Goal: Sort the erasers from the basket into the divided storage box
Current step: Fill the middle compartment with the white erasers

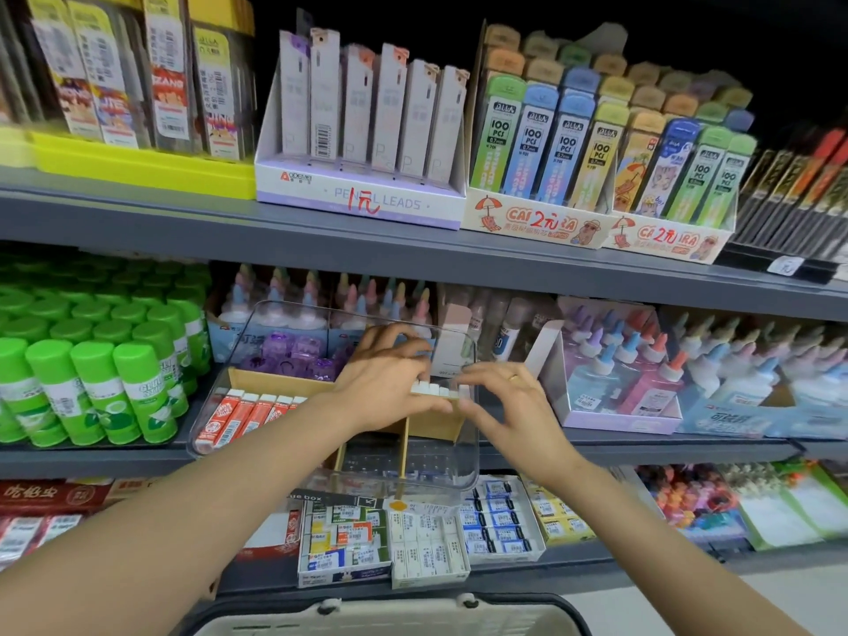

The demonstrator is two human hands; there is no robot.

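While both my hands hang over the clear box (284, 314) on the middle shelf (642, 445), left grip (390, 387) and right grip (509, 401) pinching a row of white erasers (436, 388) at its ends, red erasers (243, 417) filling the left section, front sections bare, basket (390, 617) rim below.

Your left hand (390, 383) and your right hand (509, 401) held a short row of white erasers (433, 388) between them, pinched at each end by your fingertips. You held the row over the clear storage box (238, 408) on the middle shelf (642, 445). The box had wooden dividers (404, 447) inside. Red and white erasers (243, 417) stood in its left part. Green glue sticks (92, 387) stood just to the left of the box. The basket (390, 617) was at the bottom, near you.
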